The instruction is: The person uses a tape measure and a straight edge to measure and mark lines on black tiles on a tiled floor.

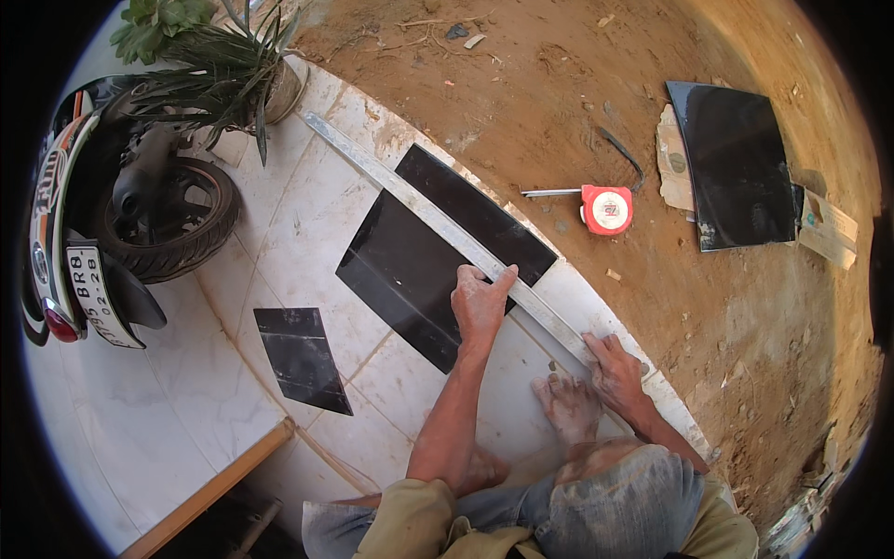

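A long pale metal bar (400, 191) lies slantwise over a black glossy tile, leaving a wide piece (400, 275) on its near side and a narrow strip (438, 182) beyond it. My left hand (480, 306) is closed on the bar near the tile's right end, thumb and index finger over its edge. At the bar's near right end, my right hand (615, 373) grips it with bent fingers, partly hidden from view. My bare foot (568, 407) rests on the floor beside that hand. A smaller black tile piece (303, 361) lies apart to the left.
A red and white tape measure (607, 211) sits on the bare soil beyond the white tiled floor's edge. Another black tile (736, 168) lies over cardboard (674, 160) at right. A parked motorcycle (140, 205) and potted plants (223, 79) stand at left. A wooden-edged step (209, 489) is lower left.
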{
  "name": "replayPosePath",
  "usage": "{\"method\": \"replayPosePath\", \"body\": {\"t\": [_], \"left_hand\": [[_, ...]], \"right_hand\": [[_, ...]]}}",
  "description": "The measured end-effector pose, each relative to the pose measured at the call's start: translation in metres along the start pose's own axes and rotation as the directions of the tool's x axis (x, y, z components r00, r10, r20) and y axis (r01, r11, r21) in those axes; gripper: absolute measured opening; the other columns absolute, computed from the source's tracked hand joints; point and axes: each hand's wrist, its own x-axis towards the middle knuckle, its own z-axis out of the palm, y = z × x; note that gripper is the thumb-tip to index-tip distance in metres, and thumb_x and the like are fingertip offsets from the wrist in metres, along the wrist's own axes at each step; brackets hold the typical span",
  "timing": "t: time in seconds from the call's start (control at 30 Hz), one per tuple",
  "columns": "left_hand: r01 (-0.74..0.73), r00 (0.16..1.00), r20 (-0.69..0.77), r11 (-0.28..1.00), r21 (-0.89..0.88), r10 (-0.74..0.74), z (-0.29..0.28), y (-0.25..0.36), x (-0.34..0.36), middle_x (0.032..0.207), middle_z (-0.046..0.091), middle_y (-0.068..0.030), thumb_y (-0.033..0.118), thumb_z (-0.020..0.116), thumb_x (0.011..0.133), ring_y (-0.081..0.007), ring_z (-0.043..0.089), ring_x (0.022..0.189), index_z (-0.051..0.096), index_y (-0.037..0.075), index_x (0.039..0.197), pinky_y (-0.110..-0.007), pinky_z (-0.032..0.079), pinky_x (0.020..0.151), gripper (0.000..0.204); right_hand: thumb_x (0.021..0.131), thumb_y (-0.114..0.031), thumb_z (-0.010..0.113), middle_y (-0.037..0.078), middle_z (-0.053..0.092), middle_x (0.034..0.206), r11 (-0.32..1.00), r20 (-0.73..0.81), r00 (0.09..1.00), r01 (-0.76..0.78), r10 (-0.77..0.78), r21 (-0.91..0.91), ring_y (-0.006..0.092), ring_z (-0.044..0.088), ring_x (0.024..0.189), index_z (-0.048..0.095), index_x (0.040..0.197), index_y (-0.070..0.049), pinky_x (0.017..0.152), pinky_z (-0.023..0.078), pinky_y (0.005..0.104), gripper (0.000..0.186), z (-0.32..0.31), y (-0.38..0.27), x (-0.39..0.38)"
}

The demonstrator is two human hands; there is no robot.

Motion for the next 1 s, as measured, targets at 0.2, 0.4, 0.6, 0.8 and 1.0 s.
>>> {"method": "replayPosePath", "body": {"t": [0.2, 0.4, 0.6, 0.8, 1.0], "left_hand": [[-0.089, 0.996, 0.012, 0.996, 0.027, 0.088, -0.002, -0.008, 0.007, 0.057, 0.053, -0.0045, 0.033, 0.083, 0.080, -0.0128, 0.050, 0.046, 0.049, 0.002, 0.080, -0.031, 0.045, 0.043, 0.046], [-0.105, 0.994, -0.013, 0.994, 0.011, 0.105, 0.000, -0.013, 0.009, 0.058, 0.052, -0.0031, 0.030, 0.083, 0.080, -0.0105, 0.047, 0.045, 0.047, 0.005, 0.076, -0.029, 0.043, 0.040, 0.045], [-0.012, 0.999, 0.052, 1.000, -0.012, 0.013, -0.015, -0.014, 0.020, 0.062, 0.054, -0.0031, 0.033, 0.077, 0.087, -0.0082, 0.049, 0.050, 0.054, 0.002, 0.079, -0.027, 0.042, 0.043, 0.039], [-0.210, 0.928, -0.310, 0.978, 0.017, 0.205, -0.048, -0.009, 0.060, 0.074, 0.058, -0.0030, 0.030, 0.073, 0.090, -0.0118, 0.052, 0.065, 0.063, -0.002, 0.092, -0.029, 0.046, 0.059, 0.034], [-0.295, 0.891, -0.330, 0.950, 0.099, 0.311, -0.060, -0.010, 0.082, 0.087, 0.060, -0.0079, 0.021, 0.075, 0.087, -0.0154, 0.055, 0.073, 0.064, -0.006, 0.108, -0.033, 0.049, 0.068, 0.036]], "right_hand": [[0.074, -0.004, 0.063, 0.010, 0.054, 0.095, 0.977, 0.020, 1.000, 0.027, -0.023, -0.211, 0.0307, 0.060, 0.087, 0.057, 0.128, -0.012, 0.060, 0.052, 0.0425, 0.054, 0.007, -0.003, -0.001], [0.071, -0.009, 0.068, 0.010, 0.053, 0.097, 0.964, 0.080, 0.995, -0.039, 0.062, -0.263, 0.0301, 0.056, 0.094, 0.054, 0.125, -0.010, 0.062, 0.053, 0.0431, 0.056, -0.004, -0.006, 0.008], [0.069, -0.018, 0.077, 0.011, 0.052, 0.097, 0.975, -0.022, 0.996, 0.083, -0.089, -0.205, 0.0280, 0.057, 0.093, 0.054, 0.125, -0.007, 0.065, 0.055, 0.0397, 0.062, 0.006, -0.015, 0.020], [0.065, -0.015, 0.080, 0.011, 0.055, 0.100, 0.981, 0.056, 0.998, 0.048, -0.038, -0.187, 0.0303, 0.058, 0.094, 0.055, 0.125, -0.007, 0.068, 0.054, 0.0423, 0.065, 0.013, -0.013, 0.025], [0.069, -0.018, 0.080, 0.011, 0.055, 0.102, 0.973, 0.103, 0.991, 0.102, -0.082, -0.206, 0.0299, 0.059, 0.093, 0.055, 0.126, -0.007, 0.065, 0.053, 0.0413, 0.063, 0.014, -0.013, 0.028]]}}
